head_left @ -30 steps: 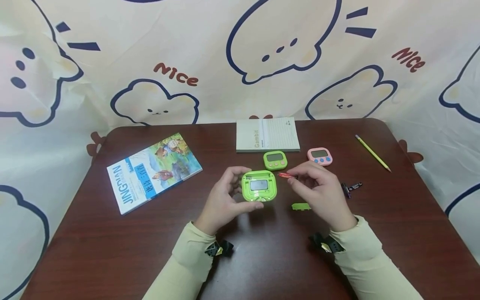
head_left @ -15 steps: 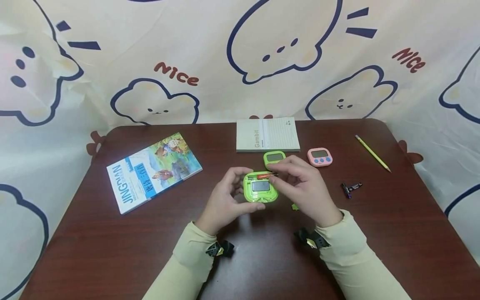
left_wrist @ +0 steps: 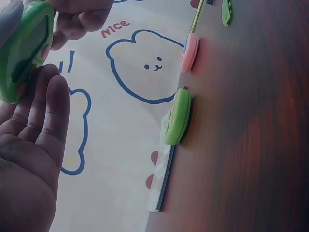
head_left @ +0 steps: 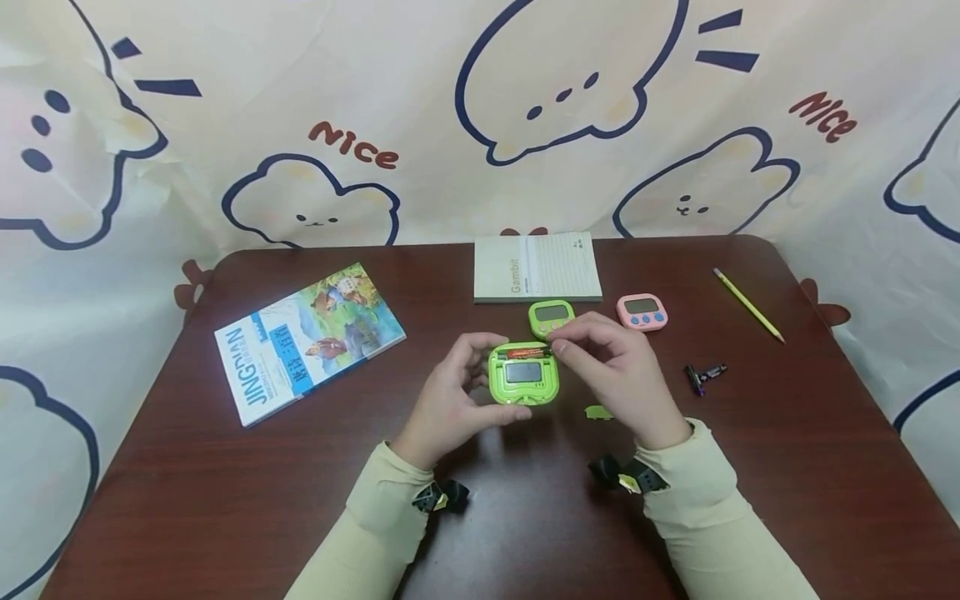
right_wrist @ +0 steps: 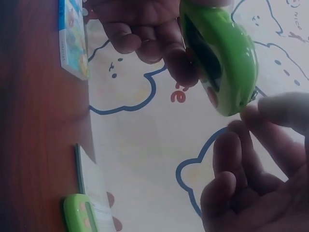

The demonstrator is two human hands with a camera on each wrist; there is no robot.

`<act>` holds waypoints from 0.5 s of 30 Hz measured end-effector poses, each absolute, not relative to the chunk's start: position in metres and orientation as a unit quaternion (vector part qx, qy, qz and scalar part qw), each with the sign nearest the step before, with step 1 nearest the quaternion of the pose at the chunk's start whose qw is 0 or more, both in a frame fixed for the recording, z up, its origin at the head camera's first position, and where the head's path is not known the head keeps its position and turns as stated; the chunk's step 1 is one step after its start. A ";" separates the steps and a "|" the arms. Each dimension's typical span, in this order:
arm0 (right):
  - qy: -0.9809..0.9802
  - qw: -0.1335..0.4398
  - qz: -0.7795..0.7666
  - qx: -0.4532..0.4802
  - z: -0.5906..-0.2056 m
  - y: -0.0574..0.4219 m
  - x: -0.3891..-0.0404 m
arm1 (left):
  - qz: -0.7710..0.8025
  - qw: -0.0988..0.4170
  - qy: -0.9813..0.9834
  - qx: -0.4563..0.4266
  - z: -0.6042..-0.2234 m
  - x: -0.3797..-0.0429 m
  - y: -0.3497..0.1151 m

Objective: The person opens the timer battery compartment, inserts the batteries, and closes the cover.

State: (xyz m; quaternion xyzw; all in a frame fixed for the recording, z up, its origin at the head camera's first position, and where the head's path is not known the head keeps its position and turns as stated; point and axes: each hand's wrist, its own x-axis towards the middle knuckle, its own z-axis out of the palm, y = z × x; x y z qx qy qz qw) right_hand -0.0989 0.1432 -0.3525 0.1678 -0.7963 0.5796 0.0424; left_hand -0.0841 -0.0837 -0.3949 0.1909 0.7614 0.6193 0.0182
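Note:
My left hand grips a green digital timer by its left side, back facing up, with a small grey panel in its middle. Along the timer's top edge, a red and black battery lies in the long slot. Thumb and forefinger of my right hand pinch the battery's right end; in the right wrist view, the timer hides most of that contact. On the table below the right hand lies a small green battery cover, partly behind the hand.
Behind the hands are a second green timer, a pink timer and a notebook. A picture-covered book lies left. To the right are a pencil and small dark cylindrical pieces.
My right hand has moved left, bringing the battery from beside the timer into its slot. The left hand holds the timer in nearly the same place.

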 end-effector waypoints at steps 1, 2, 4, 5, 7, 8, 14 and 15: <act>-0.796 0.035 0.581 0.167 -0.354 0.144 -0.099 | 0.620 0.020 0.760 0.192 -0.396 -0.084 -0.084; -0.795 0.027 0.583 0.166 -0.354 0.145 -0.100 | 0.622 0.021 0.759 0.194 -0.396 -0.084 -0.083; -0.796 0.010 0.582 0.162 -0.355 0.146 -0.101 | 0.626 0.026 0.754 0.197 -0.396 -0.084 -0.083; -0.798 0.000 0.581 0.158 -0.355 0.147 -0.101 | 0.629 0.029 0.751 0.198 -0.395 -0.084 -0.082; -0.801 -0.025 0.580 0.144 -0.356 0.148 -0.103 | 0.636 0.037 0.745 0.198 -0.395 -0.085 -0.082; -0.803 -0.040 0.579 0.136 -0.356 0.149 -0.103 | 0.639 0.040 0.742 0.198 -0.395 -0.085 -0.082; -0.784 -0.114 0.602 0.097 -0.357 0.148 -0.104 | 0.649 0.050 0.734 0.194 -0.394 -0.084 -0.082; -0.777 -0.120 0.610 0.094 -0.357 0.147 -0.104 | 0.649 0.052 0.733 0.194 -0.394 -0.084 -0.082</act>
